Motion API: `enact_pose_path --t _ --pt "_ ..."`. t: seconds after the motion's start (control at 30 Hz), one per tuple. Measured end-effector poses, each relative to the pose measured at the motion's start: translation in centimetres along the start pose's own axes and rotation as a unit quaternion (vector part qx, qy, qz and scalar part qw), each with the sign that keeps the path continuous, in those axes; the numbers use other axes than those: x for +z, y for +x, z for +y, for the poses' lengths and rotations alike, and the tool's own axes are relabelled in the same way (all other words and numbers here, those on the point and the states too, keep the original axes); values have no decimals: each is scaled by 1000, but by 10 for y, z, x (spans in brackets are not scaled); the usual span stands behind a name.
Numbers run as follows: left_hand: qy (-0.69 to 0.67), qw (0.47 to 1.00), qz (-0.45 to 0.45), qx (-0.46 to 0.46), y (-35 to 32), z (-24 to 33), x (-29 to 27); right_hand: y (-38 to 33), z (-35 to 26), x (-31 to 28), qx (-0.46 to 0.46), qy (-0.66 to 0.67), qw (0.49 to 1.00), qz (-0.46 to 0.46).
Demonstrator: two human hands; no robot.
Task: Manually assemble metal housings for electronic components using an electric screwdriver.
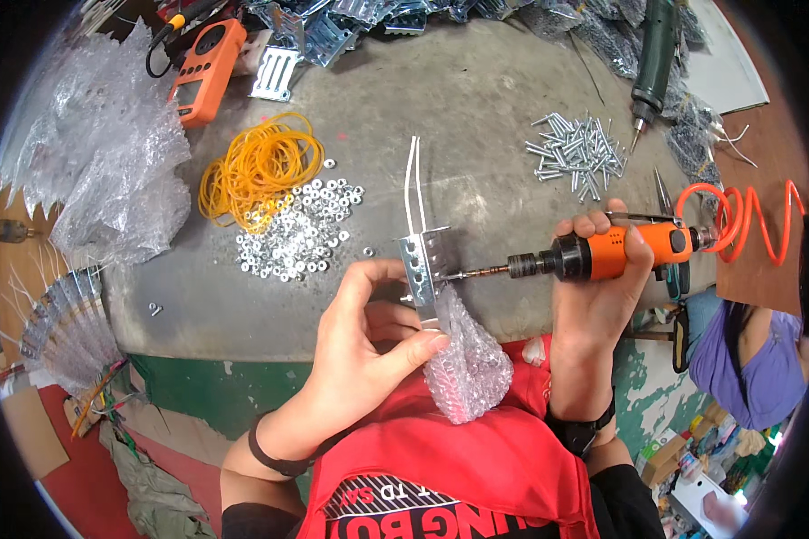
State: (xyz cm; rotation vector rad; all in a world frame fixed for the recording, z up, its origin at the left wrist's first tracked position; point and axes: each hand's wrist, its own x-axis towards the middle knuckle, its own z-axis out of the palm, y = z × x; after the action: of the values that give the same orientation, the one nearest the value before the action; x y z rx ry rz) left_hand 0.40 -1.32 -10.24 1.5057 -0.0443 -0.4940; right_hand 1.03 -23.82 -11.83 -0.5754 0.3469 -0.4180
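Observation:
My left hand (355, 346) grips a shiny metal bracket (415, 277) with its thumb and fingers, above the table's near edge. Two white wires (412, 184) stick out from the bracket's far end. Clear bubble wrap (469, 364) hangs from its near end against my red apron. In my right hand (589, 301) is an orange and black air screwdriver (616, 253), with its lever along the far side. The long bit points left and its tip meets the bracket's right side, where a screw seems to sit; the exact contact is too small to make out.
White-silver nuts (288, 242) lie beside yellow rubber bands (256, 175). Screws (577, 153) are heaped at far right. Around them are an orange meter (208, 72), metal brackets (333, 36), a green power screwdriver (653, 72), a coiled orange hose (737, 225) and bubble wrap (117, 135).

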Motion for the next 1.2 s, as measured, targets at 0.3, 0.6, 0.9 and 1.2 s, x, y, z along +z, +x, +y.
enact_pose_path --t 0.3,0.6,0.9,1.2 --pt "1 1000 -4 1 2 -1 -1 -1 2 1 13 -1 1000 1" --pt "48 998 -32 4 -7 3 1 -8 1 3 44 -22 999 8" --pt "435 869 27 234 9 25 -34 -13 -6 -5 68 -72 995 26" --pt "684 675 5 278 28 24 -34 -10 -5 -6 52 -110 992 20"
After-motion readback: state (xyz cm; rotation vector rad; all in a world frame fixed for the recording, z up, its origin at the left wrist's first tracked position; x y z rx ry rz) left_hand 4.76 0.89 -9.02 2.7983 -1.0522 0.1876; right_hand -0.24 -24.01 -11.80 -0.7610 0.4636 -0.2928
